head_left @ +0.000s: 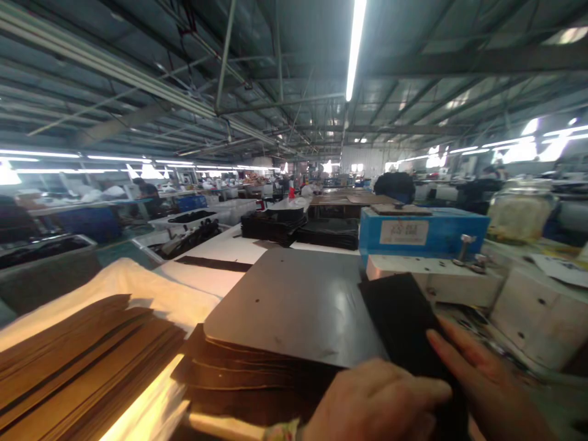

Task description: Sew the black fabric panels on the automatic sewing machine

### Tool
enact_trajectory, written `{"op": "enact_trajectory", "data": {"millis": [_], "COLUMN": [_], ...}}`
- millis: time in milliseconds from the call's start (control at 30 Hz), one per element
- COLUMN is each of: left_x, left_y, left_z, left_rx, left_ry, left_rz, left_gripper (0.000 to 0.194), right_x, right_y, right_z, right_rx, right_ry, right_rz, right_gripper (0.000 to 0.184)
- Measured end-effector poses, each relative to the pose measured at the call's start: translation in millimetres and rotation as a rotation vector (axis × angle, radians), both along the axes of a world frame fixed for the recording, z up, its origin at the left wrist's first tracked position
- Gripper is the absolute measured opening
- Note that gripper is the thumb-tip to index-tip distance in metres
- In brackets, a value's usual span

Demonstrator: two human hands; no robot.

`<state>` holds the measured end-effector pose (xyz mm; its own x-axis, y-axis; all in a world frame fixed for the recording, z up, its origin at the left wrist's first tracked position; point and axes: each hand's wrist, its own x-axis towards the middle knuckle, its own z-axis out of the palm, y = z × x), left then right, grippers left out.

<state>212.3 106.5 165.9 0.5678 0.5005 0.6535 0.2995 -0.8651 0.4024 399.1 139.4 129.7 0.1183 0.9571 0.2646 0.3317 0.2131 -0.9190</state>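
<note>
My left hand (376, 401) comes in at the bottom edge, fingers curled onto a black flat piece (402, 324) that lies on the right edge of a grey metal plate (294, 303). From the right, my right hand (482, 383) lays its fingers along the same black piece. Under the plate sits a stack of dark brown cut pieces (239, 373).
A pile of brown strips (78, 361) rests on white cloth (151, 288) at the left. A blue box (420, 229) and a white machine body (463, 282) stand behind the plate. Black stacks (298, 229) lie farther back. People work at distant tables.
</note>
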Motion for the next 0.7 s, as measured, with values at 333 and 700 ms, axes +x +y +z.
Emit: {"op": "enact_trajectory", "data": {"millis": [333, 700], "left_x": [7, 15], "left_y": [86, 99], "left_z": [-50.3, -53.4], "left_rx": [-0.074, -0.071], "left_ry": [0.417, 0.412], "left_rz": [0.279, 0.278], "left_gripper": [0.027, 0.026], "right_x": [10, 0], "right_y": [47, 74], "right_z": [-27.3, -25.4], "right_rx": [-0.112, -0.039], "right_ry": [-0.393, -0.749], "right_rz": [0.153, -0.019], "right_gripper": [0.044, 0.033]}}
